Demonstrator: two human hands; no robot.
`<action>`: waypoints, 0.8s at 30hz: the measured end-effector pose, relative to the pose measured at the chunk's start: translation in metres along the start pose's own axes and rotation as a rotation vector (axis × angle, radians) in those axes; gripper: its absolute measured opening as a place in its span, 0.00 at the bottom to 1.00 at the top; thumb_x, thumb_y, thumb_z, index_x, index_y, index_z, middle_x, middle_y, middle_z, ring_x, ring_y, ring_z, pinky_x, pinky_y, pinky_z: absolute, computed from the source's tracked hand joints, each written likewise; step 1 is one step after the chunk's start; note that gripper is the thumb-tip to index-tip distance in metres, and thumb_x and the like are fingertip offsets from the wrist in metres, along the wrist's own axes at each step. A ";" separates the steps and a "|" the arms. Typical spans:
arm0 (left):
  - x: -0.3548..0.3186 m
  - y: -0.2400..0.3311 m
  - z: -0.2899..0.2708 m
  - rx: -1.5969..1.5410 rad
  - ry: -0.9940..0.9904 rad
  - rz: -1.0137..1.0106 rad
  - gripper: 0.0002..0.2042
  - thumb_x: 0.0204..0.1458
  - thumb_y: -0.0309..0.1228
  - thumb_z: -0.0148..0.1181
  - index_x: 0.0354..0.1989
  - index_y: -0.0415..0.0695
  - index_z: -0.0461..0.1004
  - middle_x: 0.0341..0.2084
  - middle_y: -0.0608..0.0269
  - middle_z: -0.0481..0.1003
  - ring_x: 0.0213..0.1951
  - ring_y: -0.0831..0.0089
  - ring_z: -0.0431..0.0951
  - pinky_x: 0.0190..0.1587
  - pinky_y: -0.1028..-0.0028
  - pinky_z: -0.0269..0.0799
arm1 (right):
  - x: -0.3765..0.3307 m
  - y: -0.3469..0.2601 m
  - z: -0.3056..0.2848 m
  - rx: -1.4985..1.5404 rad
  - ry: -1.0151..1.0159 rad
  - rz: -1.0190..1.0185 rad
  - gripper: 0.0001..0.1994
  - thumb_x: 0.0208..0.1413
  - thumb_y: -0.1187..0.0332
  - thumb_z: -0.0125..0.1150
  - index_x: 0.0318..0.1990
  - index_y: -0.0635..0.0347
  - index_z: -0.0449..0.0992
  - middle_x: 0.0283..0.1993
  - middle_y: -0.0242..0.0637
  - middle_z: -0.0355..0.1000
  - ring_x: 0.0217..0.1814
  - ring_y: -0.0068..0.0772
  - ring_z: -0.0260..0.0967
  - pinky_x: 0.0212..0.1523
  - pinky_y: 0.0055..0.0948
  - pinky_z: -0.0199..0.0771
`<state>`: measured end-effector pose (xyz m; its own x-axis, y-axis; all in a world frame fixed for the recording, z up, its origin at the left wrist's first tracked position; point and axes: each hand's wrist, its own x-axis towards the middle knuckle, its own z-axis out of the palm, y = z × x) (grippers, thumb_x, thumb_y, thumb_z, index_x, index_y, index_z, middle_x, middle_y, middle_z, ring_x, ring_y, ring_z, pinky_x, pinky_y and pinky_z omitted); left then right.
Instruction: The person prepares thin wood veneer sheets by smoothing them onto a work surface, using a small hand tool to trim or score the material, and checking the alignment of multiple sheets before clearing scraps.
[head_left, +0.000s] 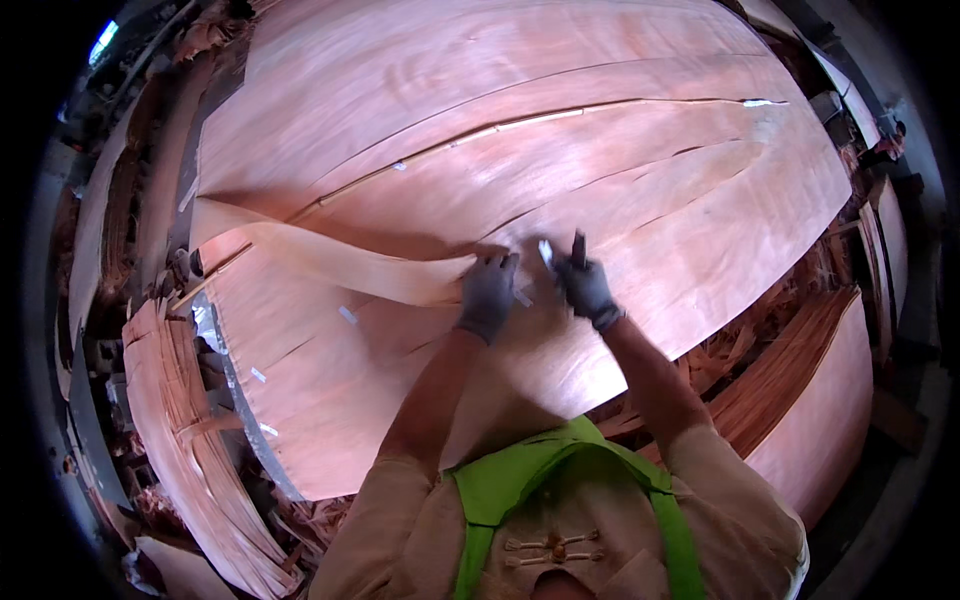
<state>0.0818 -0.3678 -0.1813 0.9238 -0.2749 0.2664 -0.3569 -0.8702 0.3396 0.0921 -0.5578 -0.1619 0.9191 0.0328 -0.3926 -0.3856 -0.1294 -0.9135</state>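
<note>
A large reddish wood veneer sheet [520, 140] lies spread in front of me, with long cracks running across it. My left hand [488, 292], in a dark grey glove, presses down on the end of a lifted, curling veneer strip [330, 255]. My right hand [583, 285], also gloved, grips a small dark tool [578, 247] upright, with a pale piece of tape [545, 252] beside it. The two hands are close together near the sheet's middle.
Small white tape patches [347, 315] dot the sheet. Stacks of veneer stand at the left [175, 420] and lower right [810, 400]. Scrap strips litter the floor at the lower left [300, 520].
</note>
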 end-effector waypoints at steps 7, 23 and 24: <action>0.072 -0.006 0.030 0.092 0.037 0.172 0.20 0.46 0.24 0.47 0.51 0.39 0.65 0.45 0.51 0.69 0.39 0.56 0.71 0.39 0.62 0.71 | 0.115 -0.014 -0.005 -0.009 -0.032 0.120 0.09 0.47 0.65 0.63 0.24 0.60 0.74 0.15 0.28 0.64 0.12 0.20 0.57 0.12 0.24 0.56; 0.086 0.006 0.041 0.331 0.045 0.233 0.21 0.43 0.30 0.54 0.50 0.48 0.69 0.51 0.57 0.66 0.40 0.59 0.69 0.38 0.62 0.68 | -0.023 0.003 -0.062 0.293 -0.212 0.384 0.25 0.53 0.64 0.53 0.59 0.46 0.58 0.21 0.27 0.64 0.13 0.19 0.54 0.12 0.20 0.57; 0.090 0.015 0.031 0.297 -0.006 0.192 0.21 0.42 0.29 0.54 0.49 0.47 0.69 0.50 0.56 0.66 0.41 0.58 0.69 0.38 0.61 0.68 | -0.025 -0.005 -0.099 0.298 -0.169 0.375 0.18 0.54 0.64 0.52 0.53 0.48 0.62 0.22 0.27 0.64 0.13 0.18 0.54 0.12 0.19 0.57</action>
<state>0.1637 -0.4183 -0.1800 0.8452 -0.4465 0.2939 -0.4689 -0.8832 0.0065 0.0784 -0.6561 -0.1372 0.6969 0.2012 -0.6884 -0.7153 0.1250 -0.6876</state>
